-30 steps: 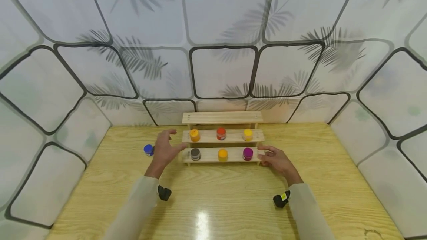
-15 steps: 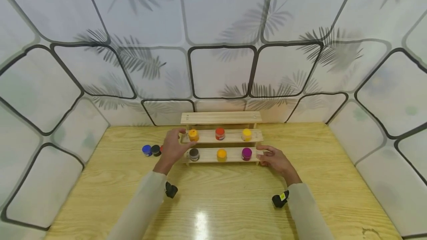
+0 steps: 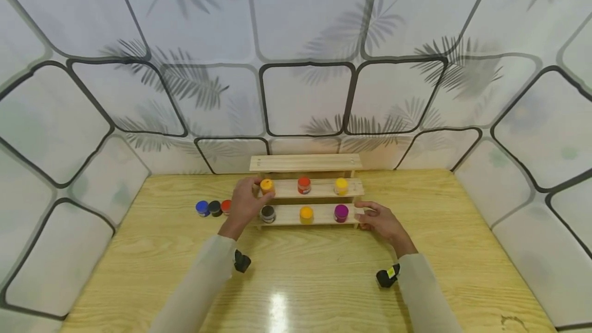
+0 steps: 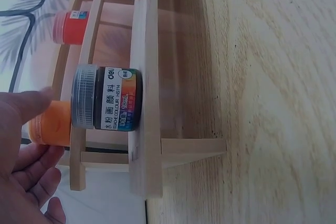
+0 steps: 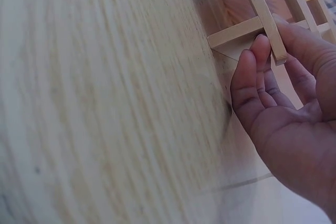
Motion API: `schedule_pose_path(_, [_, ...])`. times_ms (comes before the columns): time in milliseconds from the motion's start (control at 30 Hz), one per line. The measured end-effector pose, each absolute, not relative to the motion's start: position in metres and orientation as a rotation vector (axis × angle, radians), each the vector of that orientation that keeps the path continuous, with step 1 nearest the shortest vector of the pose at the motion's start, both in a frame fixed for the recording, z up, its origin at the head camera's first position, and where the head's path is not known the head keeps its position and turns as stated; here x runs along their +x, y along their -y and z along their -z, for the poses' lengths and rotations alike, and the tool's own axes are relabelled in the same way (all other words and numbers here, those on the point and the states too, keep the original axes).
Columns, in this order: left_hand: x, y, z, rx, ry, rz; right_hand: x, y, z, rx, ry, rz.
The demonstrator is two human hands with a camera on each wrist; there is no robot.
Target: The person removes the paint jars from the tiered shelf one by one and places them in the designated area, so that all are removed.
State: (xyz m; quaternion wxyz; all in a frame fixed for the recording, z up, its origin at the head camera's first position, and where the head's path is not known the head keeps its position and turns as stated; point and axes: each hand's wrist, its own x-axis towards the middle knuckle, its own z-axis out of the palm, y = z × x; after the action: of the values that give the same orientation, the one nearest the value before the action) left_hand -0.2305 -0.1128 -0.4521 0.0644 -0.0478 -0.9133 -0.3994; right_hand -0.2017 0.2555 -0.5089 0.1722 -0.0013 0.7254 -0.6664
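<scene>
Left fingers [image 4: 42,182]: curled around the orange jar [image 3: 266,186].
Right fingers [image 5: 244,80]: pinched the right end of the bottom step [image 3: 287,214].
Orange jar: sat at the left end of the middle step [image 3: 322,187].
Its row: a red jar [image 3: 303,185], then a yellow jar [image 3: 341,186].
Row below: dark gray jar [image 3: 267,214], yellow-orange jar [image 3: 306,215], purple jar [image 3: 341,213].
Table [image 3: 314,266]: blue jar [image 3: 202,208] and black jar [image 3: 215,208] stood left.

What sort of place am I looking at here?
Probably a small indoor booth set up for tabletop work: patterned walls close in the wood-grain table at the back and both sides, and a tiered wooden rack of paint jars stands on it.
</scene>
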Motion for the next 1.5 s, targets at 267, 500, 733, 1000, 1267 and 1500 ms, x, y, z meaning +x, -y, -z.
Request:
schedule_pose_path(267, [-0.227,0.113,0.452,-0.162,2.716,1.16,-0.203,-0.254,0.51,-0.012,-2.085,1.87])
schedule_pose_path(500, [-0.225,0.113,0.45,-0.177,2.688,1.137,-0.202,-0.252,0.509,0.004,-2.101,1.858])
schedule_pose_path(733, [-0.225,0.117,0.449,-0.146,2.756,1.127,-0.199,-0.251,0.509,0.01,-2.065,1.876])
schedule_pose_path(1000, [-0.221,0.118,0.444,-0.136,2.738,1.174,-0.199,-0.251,0.51,0.027,-2.084,1.862])
schedule_pose_path(1267, [-0.215,0.123,0.442,-0.15,2.684,1.151,-0.201,-0.254,0.513,0.037,-2.087,1.856])
schedule_pose_path(1500, [-0.209,0.13,0.444,-0.249,2.584,1.018,-0.201,-0.254,0.507,0.027,-2.116,1.844])
